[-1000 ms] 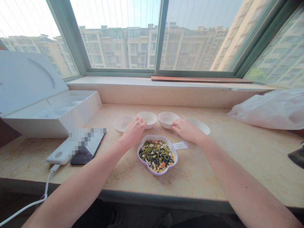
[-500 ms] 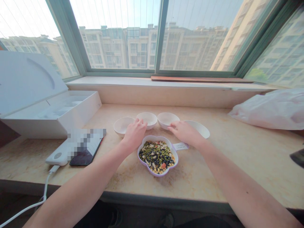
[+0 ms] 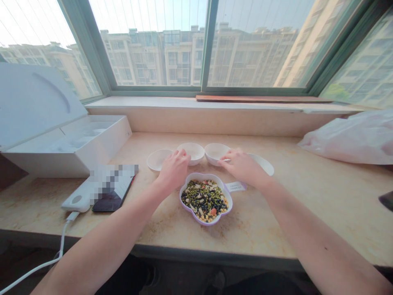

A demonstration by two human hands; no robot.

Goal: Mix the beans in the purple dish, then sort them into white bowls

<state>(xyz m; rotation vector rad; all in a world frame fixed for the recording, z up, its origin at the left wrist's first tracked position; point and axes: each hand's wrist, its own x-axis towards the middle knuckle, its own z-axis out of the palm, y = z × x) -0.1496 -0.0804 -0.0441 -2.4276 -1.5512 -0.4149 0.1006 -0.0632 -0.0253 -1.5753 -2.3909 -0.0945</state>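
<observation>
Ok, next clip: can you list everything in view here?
bowls: four, white, in a row on the sill
dish: one, purple-rimmed, front of bowls, holding mixed beans
label: one, white, beside dish
box: one, white, open, far left
phone: one, black, left of dish
power bank: one, white, beside phone
cable: one, white, from power bank
bag: one, white, far right
window: one, green-framed, behind sill
left hand: over the two left bowls
right hand: over the two right bowls
</observation>
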